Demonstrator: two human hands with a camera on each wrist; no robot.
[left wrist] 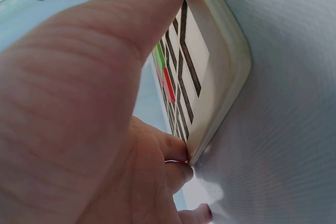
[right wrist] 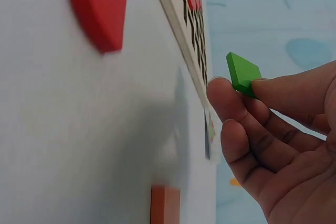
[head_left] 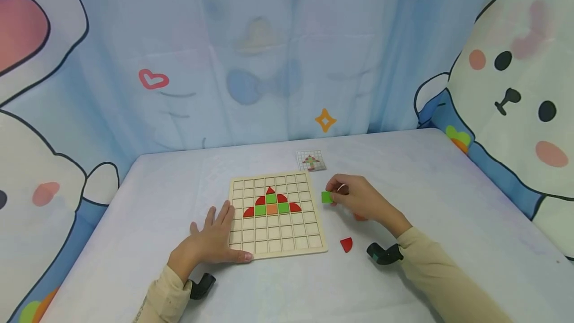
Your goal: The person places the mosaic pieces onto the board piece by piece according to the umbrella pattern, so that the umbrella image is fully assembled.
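A wooden grid board (head_left: 287,243) lies on the table with red, green and orange pieces set in its cells, forming a stepped triangle. My left hand (head_left: 211,238) rests at the board's left side, fingers spread along the edge and thumb at the near corner. To the right of the board, my right hand (head_left: 363,201) pinches a green square tile (right wrist: 243,73) between thumb and fingertips, raised above the table. A red quarter-circle piece (head_left: 346,244) lies near the board's right corner. Partly hidden under the right hand is an orange piece (head_left: 360,217).
Behind the board lies a small pattern card (head_left: 311,160) printed with a tree shape on a grid. A white cloth covers the table (head_left: 188,183). A blue printed curtain (head_left: 269,54) hangs at the back. Both wrists carry black camera mounts.
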